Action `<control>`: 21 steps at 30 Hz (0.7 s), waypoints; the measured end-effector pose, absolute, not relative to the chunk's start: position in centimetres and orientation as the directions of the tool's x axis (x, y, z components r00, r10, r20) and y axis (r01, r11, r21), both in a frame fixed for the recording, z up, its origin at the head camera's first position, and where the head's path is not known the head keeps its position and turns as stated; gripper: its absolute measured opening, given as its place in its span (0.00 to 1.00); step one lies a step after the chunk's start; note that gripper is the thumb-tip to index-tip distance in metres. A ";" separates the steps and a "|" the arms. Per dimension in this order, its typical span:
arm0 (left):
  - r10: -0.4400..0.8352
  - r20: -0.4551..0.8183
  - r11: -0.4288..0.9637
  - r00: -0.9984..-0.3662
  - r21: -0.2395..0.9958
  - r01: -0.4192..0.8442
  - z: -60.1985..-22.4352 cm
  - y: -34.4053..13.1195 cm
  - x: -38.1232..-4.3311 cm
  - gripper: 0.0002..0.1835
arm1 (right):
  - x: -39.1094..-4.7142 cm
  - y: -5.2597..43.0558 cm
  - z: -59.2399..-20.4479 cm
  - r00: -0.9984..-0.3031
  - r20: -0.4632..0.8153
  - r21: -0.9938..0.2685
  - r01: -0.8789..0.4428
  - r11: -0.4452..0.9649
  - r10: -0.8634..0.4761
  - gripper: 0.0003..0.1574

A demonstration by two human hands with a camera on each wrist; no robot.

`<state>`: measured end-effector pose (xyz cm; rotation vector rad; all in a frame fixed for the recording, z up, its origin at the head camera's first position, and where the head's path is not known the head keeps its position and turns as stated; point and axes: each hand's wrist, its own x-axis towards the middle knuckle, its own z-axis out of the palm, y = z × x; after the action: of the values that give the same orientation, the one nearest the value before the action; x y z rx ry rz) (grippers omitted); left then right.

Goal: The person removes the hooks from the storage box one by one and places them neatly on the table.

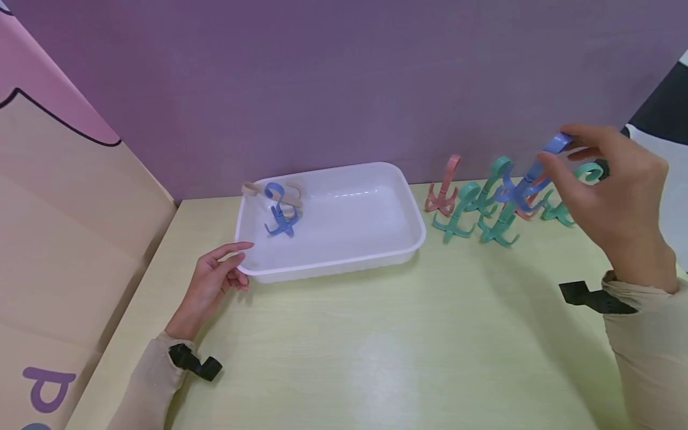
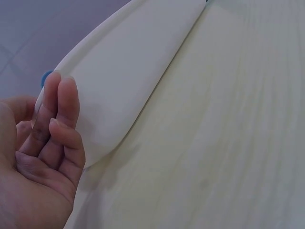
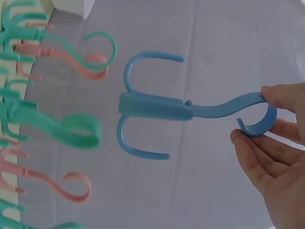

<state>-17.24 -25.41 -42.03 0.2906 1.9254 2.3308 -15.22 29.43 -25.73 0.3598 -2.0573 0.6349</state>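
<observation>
My right hand [image 1: 623, 185] pinches the curled top of a blue multi-prong hanging hook [image 3: 157, 106], holding it raised above the right side of the table. Its prongs point down in the head view. At the front left corner of a white plastic tray [image 1: 344, 230], my left hand [image 1: 212, 278] grips the rim, with fingers along the outer wall [image 2: 124, 81]. Inside the tray, on its left, another blue hook [image 1: 280, 221] stands beside a beige hook [image 1: 249, 189], which leans at the back left rim and is partly hidden.
To the right of the tray stand several more hooks: a red hook [image 1: 443, 194], a green hook [image 1: 454, 218] and other green and red ones close together. A purple backdrop [image 1: 344, 83] rises behind the pale table [image 1: 376, 334]. A printed panel [image 1: 64, 239] borders the left side.
</observation>
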 end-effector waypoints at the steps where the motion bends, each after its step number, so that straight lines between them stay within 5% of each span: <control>1: 0.200 0.082 -0.188 -0.976 0.981 0.043 -42.0 -25.4 -17.2 0.14 | -15.1 29.6 -25.6 -0.537 0.844 -0.306 -0.470 0.828 0.007 0.24; 21: 0.178 0.066 -0.181 -0.982 0.983 0.034 -42.2 -25.5 -17.2 0.12 | -17.2 35.5 -28.0 -0.711 0.634 -0.552 -0.140 0.822 0.305 0.28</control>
<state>-17.18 -25.50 -42.17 0.2523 1.9470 2.3305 -17.19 35.48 -27.96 -0.1199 -2.2419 0.7537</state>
